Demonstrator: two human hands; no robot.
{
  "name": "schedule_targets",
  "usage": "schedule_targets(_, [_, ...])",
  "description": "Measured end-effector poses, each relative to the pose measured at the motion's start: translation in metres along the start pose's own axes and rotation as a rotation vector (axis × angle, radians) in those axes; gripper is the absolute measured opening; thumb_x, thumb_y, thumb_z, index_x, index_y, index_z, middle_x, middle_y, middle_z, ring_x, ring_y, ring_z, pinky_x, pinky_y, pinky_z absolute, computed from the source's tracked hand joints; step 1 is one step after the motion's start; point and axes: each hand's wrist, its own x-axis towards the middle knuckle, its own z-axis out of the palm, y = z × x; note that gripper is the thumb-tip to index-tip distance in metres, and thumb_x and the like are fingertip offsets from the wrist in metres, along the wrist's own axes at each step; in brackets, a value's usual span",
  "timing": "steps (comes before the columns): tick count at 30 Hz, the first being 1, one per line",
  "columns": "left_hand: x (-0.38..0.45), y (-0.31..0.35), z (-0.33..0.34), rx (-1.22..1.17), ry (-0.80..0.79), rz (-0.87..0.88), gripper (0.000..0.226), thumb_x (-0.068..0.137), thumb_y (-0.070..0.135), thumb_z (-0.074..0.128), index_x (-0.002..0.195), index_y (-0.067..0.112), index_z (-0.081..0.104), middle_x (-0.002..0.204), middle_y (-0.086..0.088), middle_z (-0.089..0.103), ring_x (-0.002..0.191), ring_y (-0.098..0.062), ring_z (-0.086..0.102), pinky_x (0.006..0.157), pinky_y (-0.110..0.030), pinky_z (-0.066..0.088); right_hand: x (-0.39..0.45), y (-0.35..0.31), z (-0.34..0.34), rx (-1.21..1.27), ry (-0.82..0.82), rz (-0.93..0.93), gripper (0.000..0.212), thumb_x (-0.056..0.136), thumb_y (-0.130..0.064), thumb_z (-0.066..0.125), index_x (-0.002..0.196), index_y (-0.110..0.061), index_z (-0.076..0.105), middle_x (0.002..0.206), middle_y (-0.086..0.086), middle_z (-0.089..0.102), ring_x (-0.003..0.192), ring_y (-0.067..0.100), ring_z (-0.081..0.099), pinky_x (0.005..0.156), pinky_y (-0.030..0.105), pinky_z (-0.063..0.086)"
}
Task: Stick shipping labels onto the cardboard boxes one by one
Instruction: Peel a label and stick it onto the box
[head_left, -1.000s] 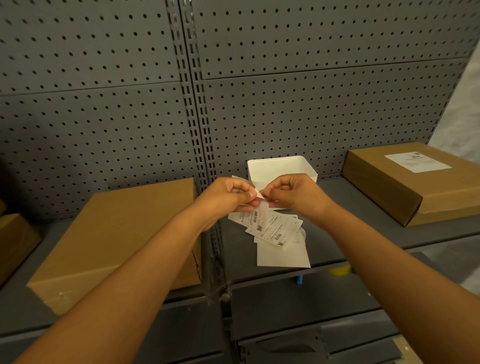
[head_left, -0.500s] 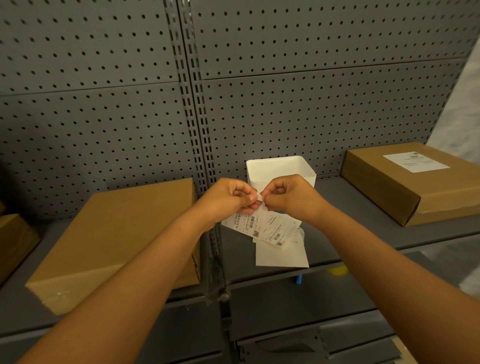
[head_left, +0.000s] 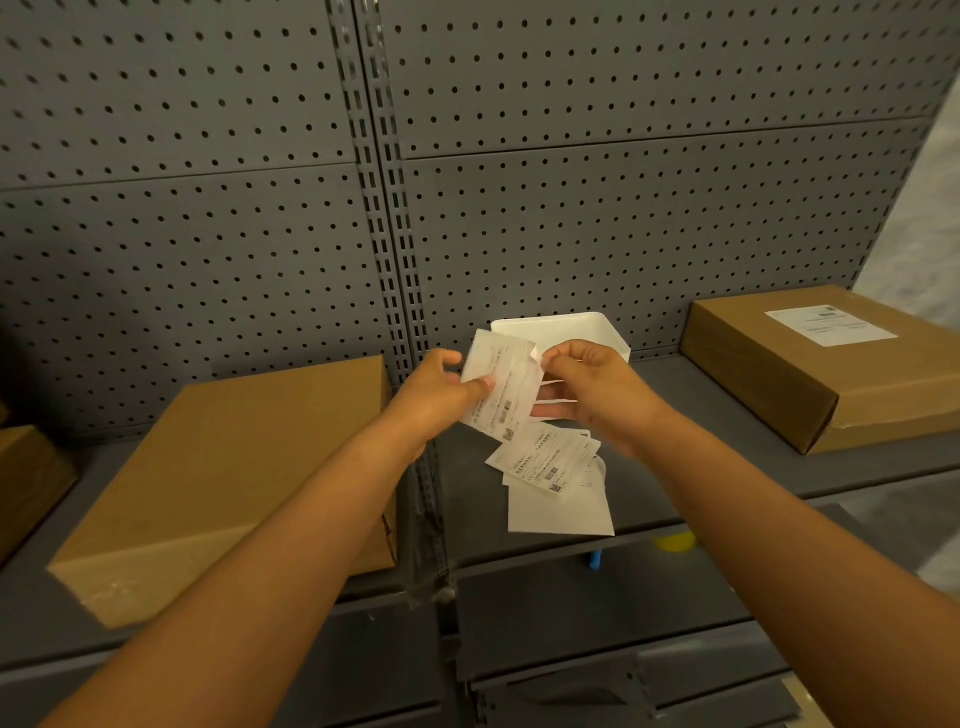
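A white shipping label (head_left: 501, 387) is held up over the shelf between both hands. My left hand (head_left: 441, 397) pinches its left edge with thumb on top. My right hand (head_left: 592, 387) pinches its upper right corner, where a thin layer seems to lift off. Below them several more labels (head_left: 545, 460) lie in a loose pile on a white sheet (head_left: 561, 512). A plain cardboard box (head_left: 218, 478) lies on the shelf to the left, with no label on top. At the right a second cardboard box (head_left: 810, 379) carries a white label (head_left: 828, 325).
A white open bin (head_left: 558, 330) stands against the grey pegboard (head_left: 571, 208) behind my hands. The edge of a third box (head_left: 26, 478) shows at far left. The grey shelf (head_left: 727, 467) has a front lip, with lower shelving beneath.
The label has been raised and turned up from the pile. My hands have drawn slightly apart, the right one now pulling at the label's corner.
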Motion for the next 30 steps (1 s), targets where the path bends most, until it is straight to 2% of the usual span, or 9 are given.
schedule_targets(3, [0.002, -0.006, -0.004, -0.095, -0.066, -0.139, 0.055, 0.085, 0.039, 0.068, 0.130, 0.017, 0.045, 0.120, -0.001, 0.061, 0.109, -0.017, 0.057, 0.091, -0.036, 0.050, 0.001, -0.004, -0.002, 0.153, 0.022, 0.021, 0.014, 0.100, -0.018, 0.044, 0.092, -0.009, 0.051, 0.107, 0.014, 0.070, 0.094, 0.027, 0.071, 0.085, 0.041, 0.057])
schedule_targets(7, [0.001, -0.008, -0.009, -0.254, -0.054, -0.143, 0.026, 0.088, 0.014, 0.066, 0.112, 0.010, 0.058, 0.106, -0.007, 0.071, 0.083, -0.012, 0.068, 0.071, -0.025, 0.057, 0.001, -0.008, -0.004, 0.214, 0.073, 0.063, 0.022, 0.101, -0.021, 0.039, 0.094, -0.007, 0.054, 0.103, 0.017, 0.070, 0.090, 0.028, 0.071, 0.077, 0.038, 0.059])
schedule_targets(10, [-0.001, -0.007, -0.013, -0.285, -0.020, -0.101, 0.021, 0.088, 0.009, 0.065, 0.109, 0.009, 0.059, 0.102, -0.009, 0.070, 0.075, -0.011, 0.066, 0.064, -0.021, 0.057, 0.001, -0.006, -0.005, 0.086, 0.083, 0.061, 0.026, 0.095, -0.031, 0.054, 0.092, -0.006, 0.052, 0.097, 0.013, 0.072, 0.085, 0.025, 0.073, 0.073, 0.036, 0.061])
schedule_targets(12, [-0.002, -0.006, -0.015, -0.277, -0.016, -0.077, 0.018, 0.089, 0.007, 0.064, 0.106, 0.009, 0.059, 0.100, -0.009, 0.070, 0.074, -0.011, 0.064, 0.063, -0.020, 0.058, 0.002, -0.002, -0.007, -0.028, 0.110, 0.036, 0.021, 0.090, -0.024, 0.063, 0.090, -0.007, 0.051, 0.098, 0.012, 0.072, 0.082, 0.022, 0.073, 0.070, 0.034, 0.061])
schedule_targets(17, [-0.003, -0.004, -0.019, -0.223, 0.009, -0.018, 0.016, 0.091, 0.007, 0.061, 0.106, 0.009, 0.059, 0.099, -0.007, 0.070, 0.074, -0.010, 0.064, 0.062, -0.019, 0.057, 0.002, 0.000, -0.011, -0.053, 0.169, 0.045, 0.023, 0.099, -0.023, 0.048, 0.096, -0.005, 0.061, 0.095, 0.015, 0.071, 0.074, 0.020, 0.071, 0.065, 0.029, 0.060])
schedule_targets(22, [-0.005, -0.004, -0.019, -0.103, 0.042, 0.100, 0.013, 0.091, 0.005, 0.059, 0.105, 0.004, 0.058, 0.097, -0.008, 0.069, 0.069, -0.009, 0.063, 0.058, -0.017, 0.054, 0.004, 0.003, -0.009, -0.125, 0.222, 0.077, 0.024, 0.095, -0.026, 0.056, 0.111, -0.009, 0.061, 0.104, 0.010, 0.070, 0.084, 0.022, 0.070, 0.069, 0.032, 0.060])
schedule_targets(25, [-0.005, -0.002, -0.020, -0.018, 0.044, 0.158, 0.008, 0.089, 0.005, 0.062, 0.097, 0.008, 0.061, 0.092, -0.008, 0.069, 0.067, -0.010, 0.061, 0.055, -0.015, 0.051, 0.004, 0.004, -0.010, -0.138, 0.173, 0.033, 0.045, 0.086, -0.032, 0.068, 0.126, -0.018, 0.051, 0.110, 0.003, 0.067, 0.097, 0.018, 0.066, 0.078, 0.033, 0.057])
schedule_targets(27, [-0.004, -0.002, -0.021, 0.021, 0.031, 0.168, 0.009, 0.086, 0.008, 0.067, 0.095, 0.009, 0.064, 0.085, -0.006, 0.070, 0.066, -0.009, 0.062, 0.055, -0.016, 0.051, 0.004, 0.002, -0.009, -0.161, 0.130, -0.054, 0.041, 0.084, -0.029, 0.071, 0.121, -0.019, 0.055, 0.106, 0.001, 0.068, 0.098, 0.017, 0.065, 0.078, 0.030, 0.055])
schedule_targets(30, [-0.005, -0.003, -0.022, 0.036, 0.008, 0.174, 0.011, 0.082, 0.014, 0.073, 0.092, 0.011, 0.069, 0.081, -0.002, 0.073, 0.064, -0.006, 0.063, 0.054, -0.014, 0.050, 0.004, -0.002, -0.007, -0.154, 0.137, -0.156, 0.012, 0.084, -0.016, 0.071, 0.094, -0.016, 0.064, 0.082, 0.003, 0.069, 0.081, 0.015, 0.066, 0.074, 0.029, 0.052])
